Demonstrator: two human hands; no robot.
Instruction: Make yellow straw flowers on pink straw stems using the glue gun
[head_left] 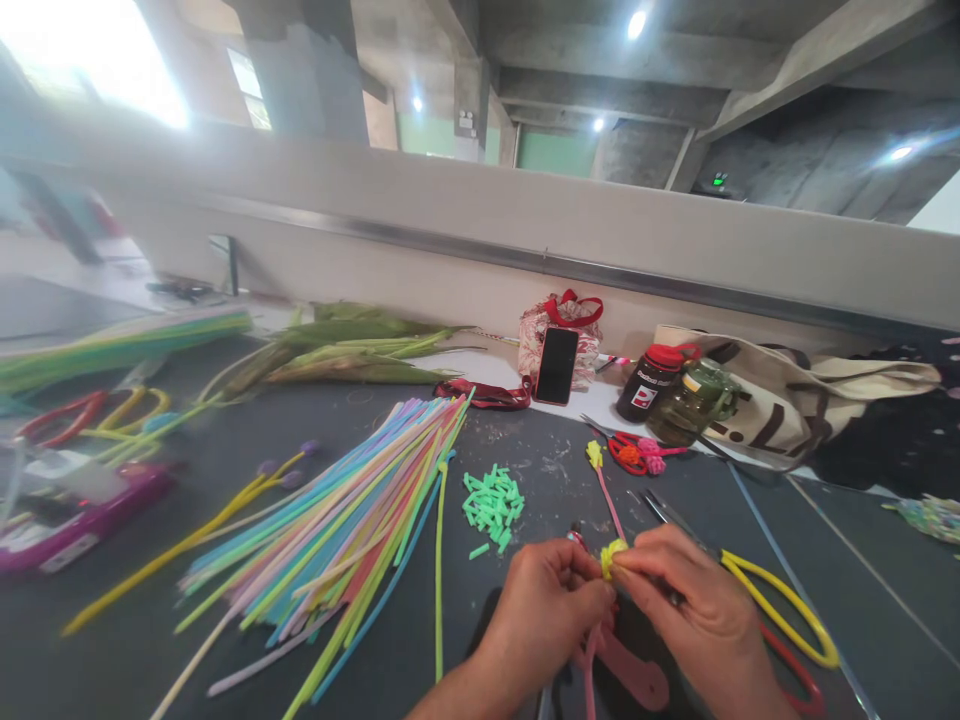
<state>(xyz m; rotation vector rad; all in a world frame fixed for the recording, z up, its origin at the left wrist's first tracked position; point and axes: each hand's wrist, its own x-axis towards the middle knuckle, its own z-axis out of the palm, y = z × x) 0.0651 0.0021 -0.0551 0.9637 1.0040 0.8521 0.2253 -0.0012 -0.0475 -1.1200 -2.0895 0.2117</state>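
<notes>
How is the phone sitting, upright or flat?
Upright: the phone stands on its short edge before the patterned bag, its dark screen in plain view.

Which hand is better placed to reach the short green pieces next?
Probably the left hand: it is nearer the short green pieces. The right hand is farther; both hold a bright yellow bundle.

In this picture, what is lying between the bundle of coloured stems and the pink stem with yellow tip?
A loose pile of short green pieces lies there on the dark tabletop, as the head view shows.
</notes>
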